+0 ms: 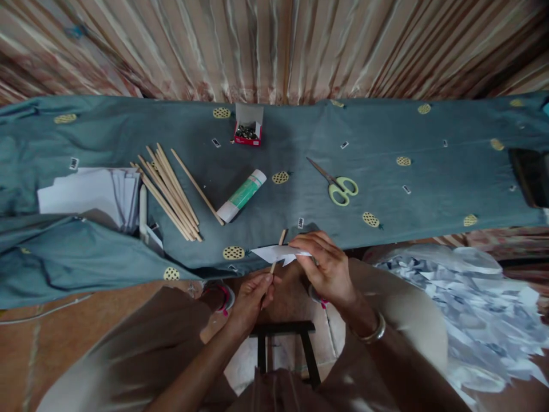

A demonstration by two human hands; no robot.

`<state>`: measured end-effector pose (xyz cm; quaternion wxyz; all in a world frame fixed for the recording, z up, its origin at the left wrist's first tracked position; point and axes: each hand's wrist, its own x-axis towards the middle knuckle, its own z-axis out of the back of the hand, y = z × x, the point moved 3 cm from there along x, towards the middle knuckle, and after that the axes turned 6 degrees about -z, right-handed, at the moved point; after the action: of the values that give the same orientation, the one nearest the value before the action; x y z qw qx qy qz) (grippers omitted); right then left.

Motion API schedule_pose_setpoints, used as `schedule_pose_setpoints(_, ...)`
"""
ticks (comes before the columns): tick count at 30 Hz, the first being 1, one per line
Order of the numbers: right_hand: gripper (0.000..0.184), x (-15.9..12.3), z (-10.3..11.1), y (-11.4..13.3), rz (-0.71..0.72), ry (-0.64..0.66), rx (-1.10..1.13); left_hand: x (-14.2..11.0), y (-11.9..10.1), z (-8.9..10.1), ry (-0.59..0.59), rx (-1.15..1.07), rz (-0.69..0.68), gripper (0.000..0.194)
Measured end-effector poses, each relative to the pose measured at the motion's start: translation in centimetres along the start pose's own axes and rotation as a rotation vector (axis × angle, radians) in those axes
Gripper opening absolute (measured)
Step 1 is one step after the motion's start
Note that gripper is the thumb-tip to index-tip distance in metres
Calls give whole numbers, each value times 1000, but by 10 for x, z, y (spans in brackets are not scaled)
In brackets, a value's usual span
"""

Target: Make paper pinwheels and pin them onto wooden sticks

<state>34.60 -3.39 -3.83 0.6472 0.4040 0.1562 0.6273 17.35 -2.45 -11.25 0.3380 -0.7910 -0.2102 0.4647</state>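
My left hand (256,294) is closed around the lower end of a thin wooden stick (282,236), which slants upward near the table's front edge. A folded piece of white paper (270,253) with pointed ends lies across the stick. My right hand (326,264) pinches the paper's right side between thumb and fingers. Whether the paper is fixed to the stick I cannot tell. On the cloth beyond my hands lie a green and white glue stick (242,196) and scissors (341,187) with pale green handles.
Several wooden sticks (169,191) lie left of the glue, beside a stack of white paper (90,194). A small red box (247,133) of metal pieces stands open at the back. A plastic bag of paper scraps (480,309) is at lower right. A dark object (529,176) sits far right.
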Motion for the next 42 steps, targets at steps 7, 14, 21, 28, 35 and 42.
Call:
schedule_pose_setpoints(7,22,5,0,6,40,12,-46,3,2,1,7,34,7,57)
schedule_pose_setpoints(14,23,7,-5,2,14,6,-9,3,0,1,8,56,-1,57)
schedule_pose_setpoints(21,22,9,-4,6,5,-5,-9,3,0,3,6,72,10,57)
schedule_pose_setpoints(28,23,9,-5,6,-17,1,-17,1,2,3,4,41,19,55)
schedule_pose_setpoints(35,22,8,-6,7,-26,1,-11,1,5,3,2,40,4,52)
schedule_pose_setpoints(42,18,11,-5,7,-93,18,48,3,6,4,-3,56,1,55)
